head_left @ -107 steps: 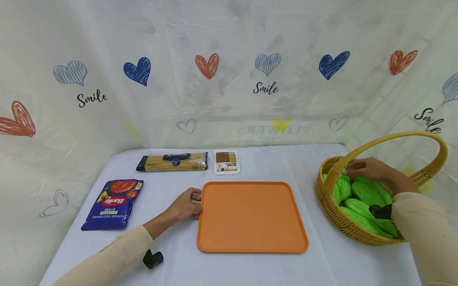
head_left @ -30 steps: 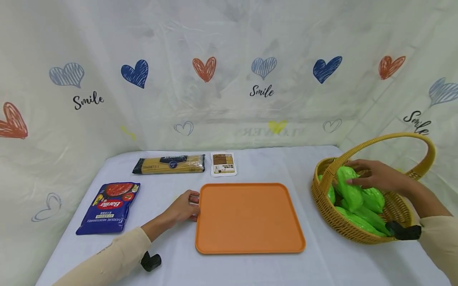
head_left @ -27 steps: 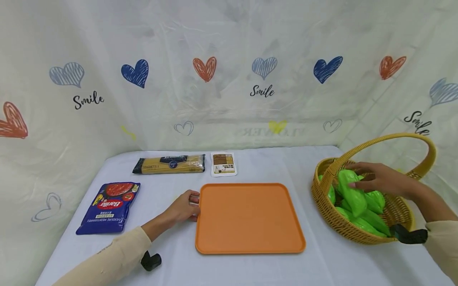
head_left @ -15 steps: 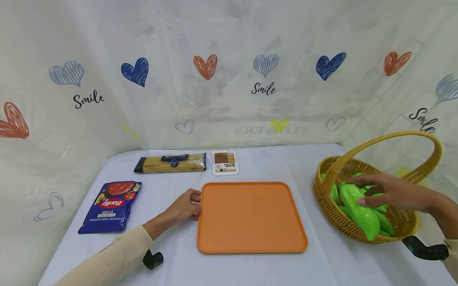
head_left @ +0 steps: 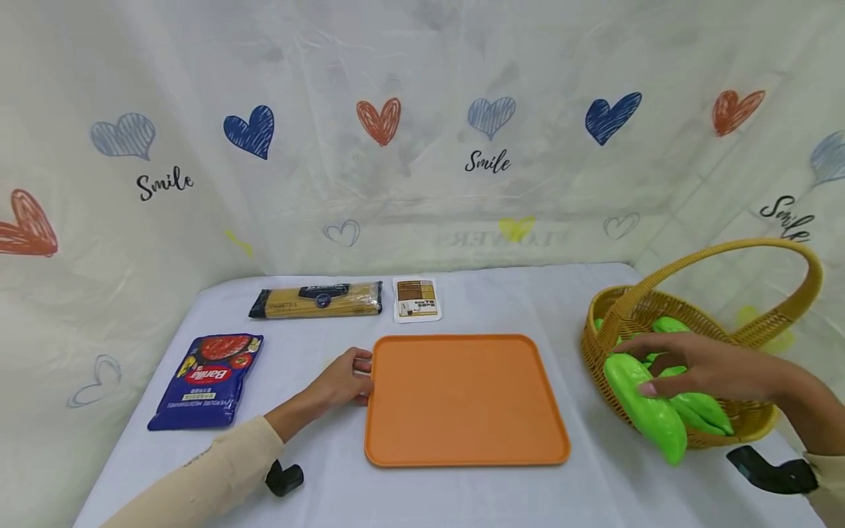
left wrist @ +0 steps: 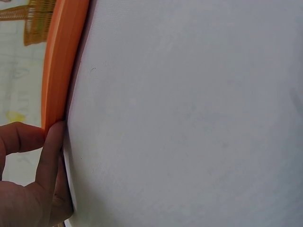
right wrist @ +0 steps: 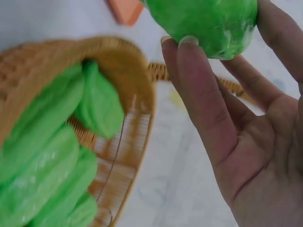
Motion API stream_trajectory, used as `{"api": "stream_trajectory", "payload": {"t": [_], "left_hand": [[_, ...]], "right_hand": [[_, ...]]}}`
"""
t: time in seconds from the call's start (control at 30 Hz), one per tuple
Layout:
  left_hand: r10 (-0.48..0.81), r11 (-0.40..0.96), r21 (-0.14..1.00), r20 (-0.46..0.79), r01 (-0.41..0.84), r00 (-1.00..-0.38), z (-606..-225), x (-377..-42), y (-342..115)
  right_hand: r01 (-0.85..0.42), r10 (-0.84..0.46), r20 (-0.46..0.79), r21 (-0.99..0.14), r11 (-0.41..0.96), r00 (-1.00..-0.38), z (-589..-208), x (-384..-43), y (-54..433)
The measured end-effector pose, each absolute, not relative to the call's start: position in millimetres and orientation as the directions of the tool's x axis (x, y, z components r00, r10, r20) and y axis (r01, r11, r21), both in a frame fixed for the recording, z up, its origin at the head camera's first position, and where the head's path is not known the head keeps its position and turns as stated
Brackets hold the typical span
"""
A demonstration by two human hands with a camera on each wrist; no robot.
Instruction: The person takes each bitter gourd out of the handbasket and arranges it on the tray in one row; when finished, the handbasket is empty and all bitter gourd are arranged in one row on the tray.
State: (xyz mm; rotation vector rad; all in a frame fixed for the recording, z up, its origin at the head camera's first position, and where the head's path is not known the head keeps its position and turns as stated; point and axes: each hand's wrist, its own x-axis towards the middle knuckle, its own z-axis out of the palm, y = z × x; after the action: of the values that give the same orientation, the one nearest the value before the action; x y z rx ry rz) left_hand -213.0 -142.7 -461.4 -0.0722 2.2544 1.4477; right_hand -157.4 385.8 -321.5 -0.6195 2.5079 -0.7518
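My right hand (head_left: 713, 367) holds a long, shiny bright-green gourd (head_left: 650, 407) between thumb and fingers, over the front-left rim of the wicker basket (head_left: 602, 392). In the right wrist view, the fingertips (right wrist: 189, 52) and thumb grip one end of it, and it is apart from the gourds below. Several similar green gourds (right wrist: 42, 184) lie in the basket. My left hand (head_left: 339, 378) pinches the left edge of an orange rectangular tray (head_left: 465, 400), which lies flat on the table with nothing on it. The left wrist view shows fingers on both sides of its edge (left wrist: 64, 61).
A blue sauce pouch (head_left: 207, 381) lies at the left of the white-covered table (head_left: 502, 495). Along the back lie a spaghetti pack (head_left: 317, 301) and a small white packet (head_left: 417, 299). The basket's tall arched handle (head_left: 726, 253) rises behind my right hand. A heart-printed curtain (head_left: 422, 191) hangs behind.
My right hand has lifted one green gourd from the pile and carried it forward and down in view, over the basket's near rim. The left hand stays at the tray, which has not moved.
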Motion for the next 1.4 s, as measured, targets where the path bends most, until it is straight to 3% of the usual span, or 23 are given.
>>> {"api": "stream_trajectory", "payload": {"t": [0.17,0.57,0.97,1.2,1.4], "left_hand": [[0.206,0.428,0.857,-0.402,-0.287,-0.892,-462.7,-213.7,-142.2],[0.211,0.417,0.862,-0.400,-0.288,-0.892,-461.1,-215.7,-140.7],[0.209,0.418,0.861,-0.403,-0.291,-0.891,-461.0,-217.0,-141.3],[0.209,0.415,0.863,-0.397,-0.287,-0.894,-460.6,-217.5,-141.0],[0.218,0.408,0.869,-0.391,-0.280,-0.894,-461.7,-215.8,-143.2]], "right_hand": [[-0.340,-0.593,-0.250,-0.625,0.703,-0.765,-324.3,-159.3,364.9],[-0.403,-0.607,-0.134,-0.635,0.660,-0.783,-338.4,-170.3,316.2],[-0.292,-0.677,-0.187,-0.798,0.527,-0.712,-362.2,-183.0,277.3],[-0.265,-0.698,-0.231,-0.808,0.526,-0.678,-370.9,-186.4,259.8],[-0.328,-0.707,-0.181,-0.790,0.519,-0.683,-378.7,-191.3,248.0]]}}
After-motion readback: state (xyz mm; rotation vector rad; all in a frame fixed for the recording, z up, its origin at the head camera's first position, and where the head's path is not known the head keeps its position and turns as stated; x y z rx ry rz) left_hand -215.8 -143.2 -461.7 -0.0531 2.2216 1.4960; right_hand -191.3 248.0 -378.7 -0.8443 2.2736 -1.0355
